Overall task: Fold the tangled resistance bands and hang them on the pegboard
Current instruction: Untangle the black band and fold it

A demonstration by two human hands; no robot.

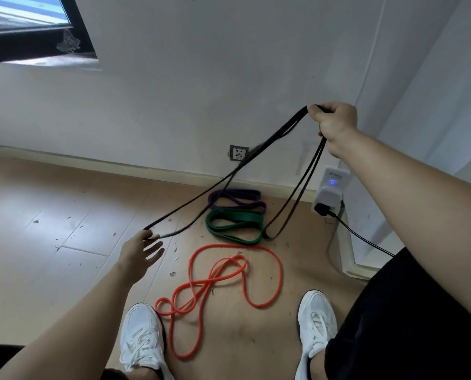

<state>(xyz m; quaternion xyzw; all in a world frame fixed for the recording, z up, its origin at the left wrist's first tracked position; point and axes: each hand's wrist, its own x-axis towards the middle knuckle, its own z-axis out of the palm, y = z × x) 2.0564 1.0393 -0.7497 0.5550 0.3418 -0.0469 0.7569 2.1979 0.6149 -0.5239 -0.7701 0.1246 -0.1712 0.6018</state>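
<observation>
Now, right hand (335,124): you grip the black band (290,123) high.
Left hand (139,253): fingers loose, touching it; match the loops evenly.

The tangled orange rubber band (198,287) lies on the wooden floor (64,201) between my white shoes (142,335); beyond it the folded green rubber band (237,216), then the folded purple rubber band (237,192).

Corner of a room, with a wall socket (239,153) sitting low in a white wall (201,78).
Just right of the wall socket, a white plug-in adapter (331,187) is glowing blue, and a black cable (366,239) is trailing from a black plug (322,209) under it. Far up-left of the socket a dark-framed window (36,31) is showing. Well below the socket, white sneakers (142,335) are standing on debris-flecked wood-look floor (36,242).
</observation>
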